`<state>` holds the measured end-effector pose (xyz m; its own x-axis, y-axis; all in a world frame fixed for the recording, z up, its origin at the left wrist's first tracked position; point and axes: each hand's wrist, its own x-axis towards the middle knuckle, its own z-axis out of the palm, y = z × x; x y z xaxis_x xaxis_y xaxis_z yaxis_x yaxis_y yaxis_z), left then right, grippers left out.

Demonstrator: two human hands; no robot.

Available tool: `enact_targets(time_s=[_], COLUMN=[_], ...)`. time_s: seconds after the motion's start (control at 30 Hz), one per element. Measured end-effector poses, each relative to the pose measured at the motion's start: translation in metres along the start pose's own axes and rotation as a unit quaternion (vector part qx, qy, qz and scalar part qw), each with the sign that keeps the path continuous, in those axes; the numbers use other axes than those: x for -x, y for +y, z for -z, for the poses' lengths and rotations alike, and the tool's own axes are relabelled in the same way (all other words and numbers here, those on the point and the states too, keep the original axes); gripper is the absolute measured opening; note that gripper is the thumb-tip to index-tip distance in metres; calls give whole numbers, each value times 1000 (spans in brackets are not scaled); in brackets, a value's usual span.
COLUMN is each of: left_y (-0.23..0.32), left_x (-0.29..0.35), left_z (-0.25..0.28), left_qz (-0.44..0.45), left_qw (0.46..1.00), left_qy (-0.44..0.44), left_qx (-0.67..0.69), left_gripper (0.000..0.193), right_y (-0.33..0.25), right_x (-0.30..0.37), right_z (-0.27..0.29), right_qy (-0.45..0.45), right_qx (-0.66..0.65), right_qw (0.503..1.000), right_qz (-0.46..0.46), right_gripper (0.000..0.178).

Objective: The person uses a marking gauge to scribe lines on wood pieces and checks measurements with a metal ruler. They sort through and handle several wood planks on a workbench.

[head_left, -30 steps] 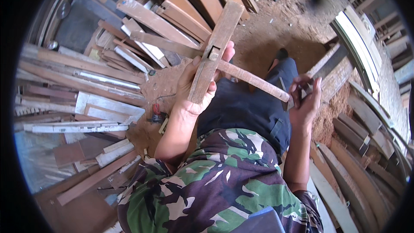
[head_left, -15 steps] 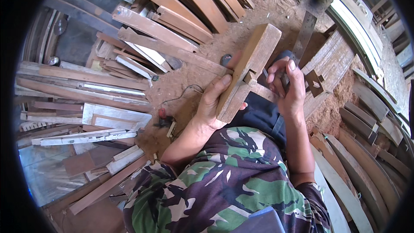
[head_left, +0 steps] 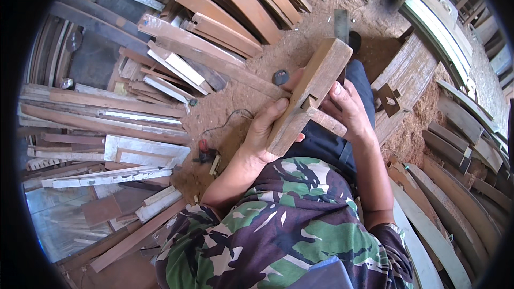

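Observation:
A wooden hand plane [head_left: 316, 83], a long block with a slot and a short wooden cross-handle [head_left: 329, 123], is held tilted over my lap. My left hand [head_left: 266, 126] grips its near left side, thumb on top and fingers wrapped underneath. My right hand [head_left: 348, 108] is closed beside the block's right side, just above the cross-handle. Its thumb presses on a dark flat metal blade [head_left: 341, 23], which runs behind the plane and shows again past its far end. Most of my right fingers are hidden behind the block and handle.
To my right is a worn plank bench [head_left: 409, 67] bearing a notched brown piece [head_left: 388, 100]. Wood shavings [head_left: 417, 123] lie beside it. Stacked boards [head_left: 235, 2] fill the left and far side. A red-and-black tool [head_left: 203, 150] with a cord sits on the floor.
My right hand has moved left, against the plane. The metal blade has swung left and upright behind the block, partly covered by it. My left hand keeps its grip.

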<state>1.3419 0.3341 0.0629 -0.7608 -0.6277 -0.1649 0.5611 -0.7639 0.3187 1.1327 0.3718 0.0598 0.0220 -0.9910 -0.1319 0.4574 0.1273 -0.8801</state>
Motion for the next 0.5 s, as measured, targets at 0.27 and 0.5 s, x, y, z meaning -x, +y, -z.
enact_targets(time_s=[0.27,0.5], left_y=[0,1], left_x=[-1,-6], left_z=[2,-8], left_qz=[-6,-2], left_qw=[997,992], left_qy=[-12,-12], left_qx=[-79,-125], left_gripper=[69,70], right_y=[-8,-13], right_x=[-6,-5], right_z=[-3,-5], right_qy=[1,21], right_qx=[55,17], right_qw=[998,1000], right_qz=[9,-10], right_gripper=[86,67])
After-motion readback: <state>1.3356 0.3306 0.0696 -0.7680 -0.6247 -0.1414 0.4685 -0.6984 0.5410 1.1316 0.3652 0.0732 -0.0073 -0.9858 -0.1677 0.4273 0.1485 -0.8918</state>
